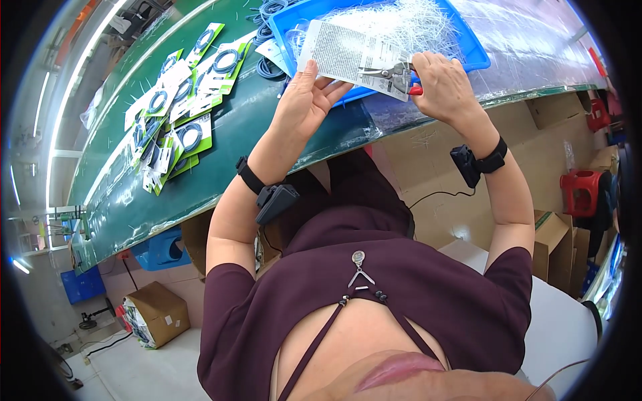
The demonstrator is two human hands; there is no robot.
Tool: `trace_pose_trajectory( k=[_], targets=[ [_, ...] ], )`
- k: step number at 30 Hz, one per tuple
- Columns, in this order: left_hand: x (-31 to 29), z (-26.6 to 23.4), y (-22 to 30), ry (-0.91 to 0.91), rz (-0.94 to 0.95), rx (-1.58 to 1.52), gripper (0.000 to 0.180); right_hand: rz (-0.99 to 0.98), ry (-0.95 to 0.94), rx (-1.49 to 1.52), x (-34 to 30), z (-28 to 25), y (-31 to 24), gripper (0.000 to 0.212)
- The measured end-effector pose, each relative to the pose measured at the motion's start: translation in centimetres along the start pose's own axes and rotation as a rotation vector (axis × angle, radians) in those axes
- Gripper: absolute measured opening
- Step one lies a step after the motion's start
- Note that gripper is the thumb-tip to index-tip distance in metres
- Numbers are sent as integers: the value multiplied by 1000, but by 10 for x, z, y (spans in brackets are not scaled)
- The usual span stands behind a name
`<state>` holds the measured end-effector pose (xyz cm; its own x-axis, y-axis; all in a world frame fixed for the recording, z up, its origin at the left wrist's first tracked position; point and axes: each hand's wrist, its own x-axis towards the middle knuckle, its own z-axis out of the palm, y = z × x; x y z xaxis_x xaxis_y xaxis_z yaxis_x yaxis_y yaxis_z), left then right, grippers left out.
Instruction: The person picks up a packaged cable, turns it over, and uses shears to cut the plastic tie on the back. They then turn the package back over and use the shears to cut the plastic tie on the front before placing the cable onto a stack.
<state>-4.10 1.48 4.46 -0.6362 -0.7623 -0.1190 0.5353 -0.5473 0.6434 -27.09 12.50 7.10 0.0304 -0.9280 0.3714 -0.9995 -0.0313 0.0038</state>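
My left hand (302,100) grips a white printed card (338,55) by its lower left edge, thumb on the printed face and the other fingers partly behind it. Closed around a pair of small cutters (402,77) with red handles is my right hand (447,85). The cutters' metal jaws lie across the right part of the card, pointing left; whether they grip anything is too small to tell. Behind the card stands a blue tray (476,59) heaped with thin clear plastic strips (408,27).
On the green table (267,127), a pile of carded cable packs (180,100) lies to the left. Loose coiled grey cables (266,30) sit beside the tray. Cardboard boxes (155,314) and a red stool (580,192) stand below table height.
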Motion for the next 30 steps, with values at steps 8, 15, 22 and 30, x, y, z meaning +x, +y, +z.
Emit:
trace_pose_trajectory(
  k=[8, 15, 22, 30],
  targets=[
    [-4, 5, 3, -19, 24, 18, 39, 25, -77, 11, 5, -1, 1, 24],
    [3, -6, 4, 16, 29, 85, 35, -4, 62, 188, -4, 12, 5, 15],
    [47, -57, 16, -181, 127, -360, 35, 200, 186, 785, -16, -23, -23, 22],
    [43, -29, 25, -461, -90, -564, 41, 28, 122, 576, -19, 9, -92, 24]
  ],
)
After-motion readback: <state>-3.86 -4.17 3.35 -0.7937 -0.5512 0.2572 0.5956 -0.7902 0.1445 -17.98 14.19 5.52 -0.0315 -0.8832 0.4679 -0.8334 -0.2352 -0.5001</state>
